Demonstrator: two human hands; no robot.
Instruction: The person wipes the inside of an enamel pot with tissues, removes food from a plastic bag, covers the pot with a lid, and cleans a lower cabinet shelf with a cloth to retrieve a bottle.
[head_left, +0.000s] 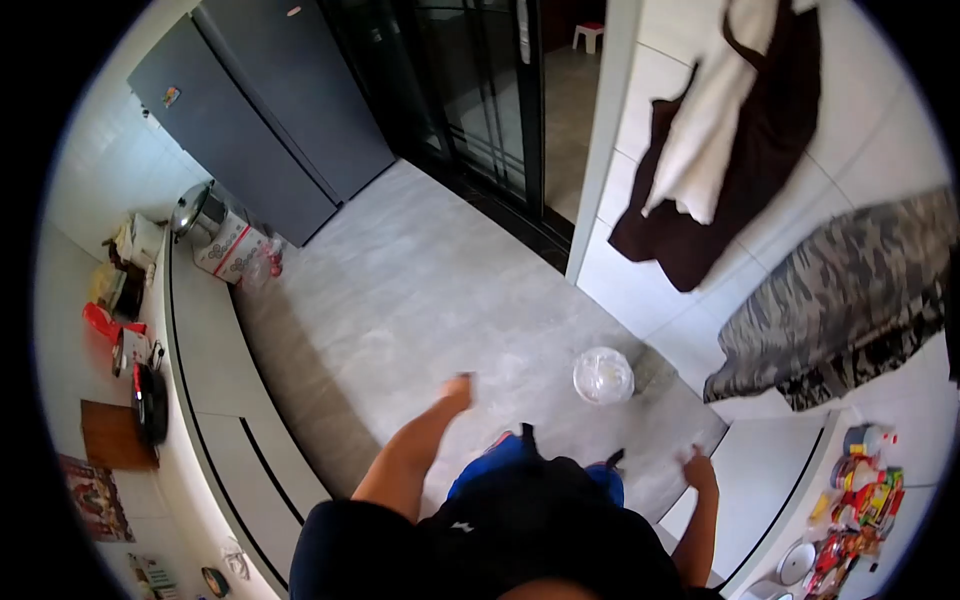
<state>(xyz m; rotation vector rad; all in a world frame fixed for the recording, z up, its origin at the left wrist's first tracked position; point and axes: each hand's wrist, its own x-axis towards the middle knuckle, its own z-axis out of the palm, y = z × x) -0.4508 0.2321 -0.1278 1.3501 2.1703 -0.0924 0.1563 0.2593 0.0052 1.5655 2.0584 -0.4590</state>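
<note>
My left hand (458,391) hangs over the grey floor in front of my body, blurred, and its fingers are too smeared to read. On the right, my right hand (698,466) is held low beside the white cabinet (765,480), its fingers apart and nothing in them. Between the hands and farther forward, a round, clear plastic container (603,376) rests on the floor, nearer to my right hand. Neither hand touches it.
A grey fridge (270,100) and black-framed glass doors (470,90) stand ahead. A pot (198,212) sits by a box (228,248) at left. A brown apron (690,230) and camouflage cloth (840,290) hang at right. Counters with packets (860,500) and pans flank me.
</note>
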